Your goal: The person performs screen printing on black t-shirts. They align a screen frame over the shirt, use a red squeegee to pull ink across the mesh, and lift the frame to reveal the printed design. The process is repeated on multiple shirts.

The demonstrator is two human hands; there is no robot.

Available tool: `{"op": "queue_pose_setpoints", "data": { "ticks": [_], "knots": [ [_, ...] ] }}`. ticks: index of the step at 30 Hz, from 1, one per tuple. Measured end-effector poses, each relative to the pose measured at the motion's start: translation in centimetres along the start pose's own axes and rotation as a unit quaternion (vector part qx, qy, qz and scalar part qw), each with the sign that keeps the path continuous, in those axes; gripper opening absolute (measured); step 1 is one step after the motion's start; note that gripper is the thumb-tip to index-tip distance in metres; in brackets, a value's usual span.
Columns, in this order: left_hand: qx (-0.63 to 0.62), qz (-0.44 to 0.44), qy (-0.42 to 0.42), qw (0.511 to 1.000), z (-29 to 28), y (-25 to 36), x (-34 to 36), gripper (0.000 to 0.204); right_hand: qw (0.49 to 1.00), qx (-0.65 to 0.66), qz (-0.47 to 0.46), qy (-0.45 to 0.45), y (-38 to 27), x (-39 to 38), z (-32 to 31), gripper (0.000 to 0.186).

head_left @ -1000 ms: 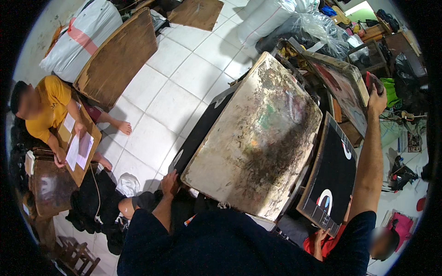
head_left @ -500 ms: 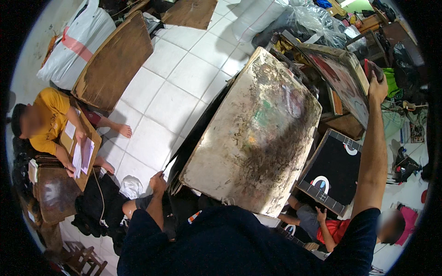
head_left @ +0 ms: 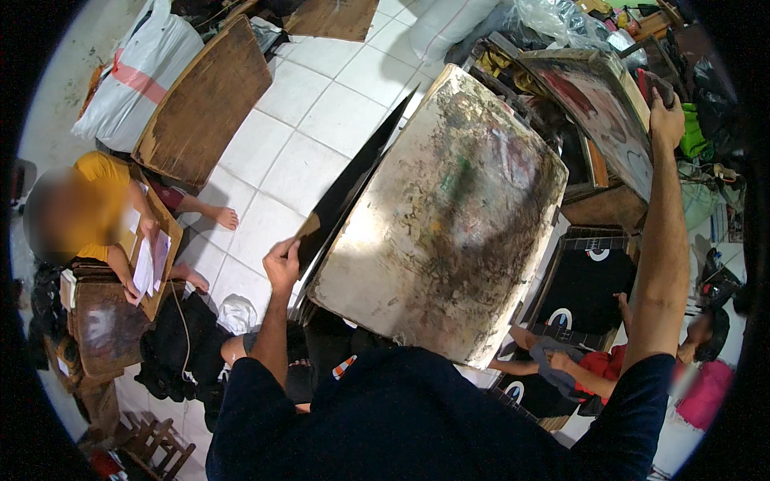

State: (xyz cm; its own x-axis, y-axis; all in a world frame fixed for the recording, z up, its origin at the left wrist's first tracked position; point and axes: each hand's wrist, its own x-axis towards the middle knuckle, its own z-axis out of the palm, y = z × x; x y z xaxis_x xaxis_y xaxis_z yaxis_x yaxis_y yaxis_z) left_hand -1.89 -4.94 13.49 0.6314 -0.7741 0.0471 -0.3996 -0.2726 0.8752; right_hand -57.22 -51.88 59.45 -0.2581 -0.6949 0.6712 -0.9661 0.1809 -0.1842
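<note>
In front of me lies a large white board (head_left: 437, 216), heavily stained with dark and coloured ink. Along its left side a thin black panel (head_left: 353, 180) stands tilted, partly hidden beneath the white board. My left hand (head_left: 281, 263) is closed on the panel's near left edge. Stretched far to the right, my right hand (head_left: 667, 124) is closed round a dark reddish-brown block (head_left: 658, 86); its exact kind I cannot make out. That hand is at the outer rim of a leaning wooden frame with a stained screen (head_left: 597, 120).
At left a person in yellow (head_left: 104, 208) holds papers on a board. A person in red (head_left: 601, 373) sits at right beside black printed pieces on boards (head_left: 585, 280). Brown boards (head_left: 204, 100), a white sack (head_left: 140, 68) and plastic bags (head_left: 553, 20) stand farther off on white tiles.
My left hand has risen, and the black panel's left edge has lifted with it, away from the white board. The right hand keeps its block. The person in red has shifted.
</note>
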Motion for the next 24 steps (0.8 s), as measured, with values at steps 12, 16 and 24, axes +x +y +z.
{"op": "queue_pose_setpoints", "data": {
  "ticks": [12, 16, 24],
  "knots": [
    [0.006, 0.201, 0.125, 0.972, -3.6, 26.6, 4.4, 0.009, 0.998, 0.062, -0.016, -0.023, -2.1, -0.7, -1.4, 0.051],
    [0.039, 0.379, 0.147, 0.913, -4.5, 30.7, -0.4, 0.01, 0.995, 0.086, -0.034, -0.032, -2.3, -0.4, -1.6, 0.052],
    [0.067, 0.493, -0.157, 0.853, 6.4, 34.4, -19.0, 0.041, 0.992, 0.111, -0.053, -0.042, -2.6, 0.0, -1.3, 0.049]
  ]
}}
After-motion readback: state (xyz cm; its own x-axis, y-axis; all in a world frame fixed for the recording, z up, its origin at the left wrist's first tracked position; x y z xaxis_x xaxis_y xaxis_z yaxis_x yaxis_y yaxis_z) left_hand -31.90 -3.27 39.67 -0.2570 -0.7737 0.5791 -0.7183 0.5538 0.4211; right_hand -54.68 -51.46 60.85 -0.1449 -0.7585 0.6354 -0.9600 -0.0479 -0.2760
